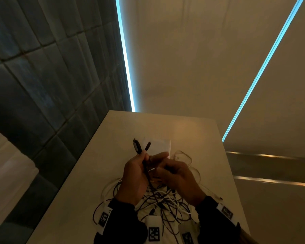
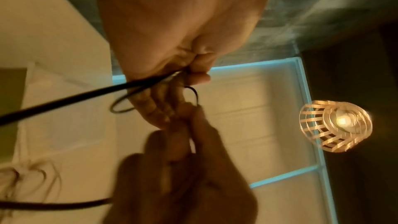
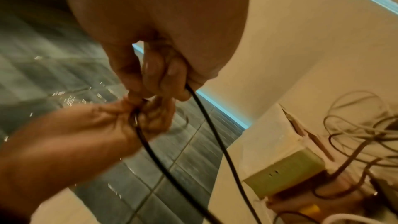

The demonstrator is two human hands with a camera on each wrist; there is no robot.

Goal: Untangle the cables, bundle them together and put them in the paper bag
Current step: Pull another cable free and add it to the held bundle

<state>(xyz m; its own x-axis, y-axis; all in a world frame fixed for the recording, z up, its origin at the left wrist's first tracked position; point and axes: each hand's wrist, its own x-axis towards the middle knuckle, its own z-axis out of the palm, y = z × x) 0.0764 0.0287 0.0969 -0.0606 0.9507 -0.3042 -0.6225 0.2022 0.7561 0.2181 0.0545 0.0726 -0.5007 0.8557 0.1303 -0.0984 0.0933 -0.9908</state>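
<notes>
— Where are the cables (image 1: 158,199)?
— Tangled on the desk (image 1: 88,173), under both hands.
— And the hands?
— The left hand (image 1: 134,176) and right hand (image 1: 180,178) each pinch one black cable (image 1: 147,170).

Right wrist view: right hand (image 3: 155,67) at top, fingers curled round a black cable (image 3: 217,140) that drops toward the bottom edge of the picture. Left hand (image 3: 120,122) comes in from the lower left, fingertips meeting the right hand's, pinching a second run of the same black cable. Both hands held above the worktop (image 3: 258,142), off its edge, over grey floor tiles (image 3: 64,77). On the worktop at right: loose tangle of thin cables (image 3: 361,130), some dark, some pale. Near it a pale green box (image 3: 286,173). Blue light strip (image 3: 224,108) along the wall base. Motion blur throughout.
</notes>
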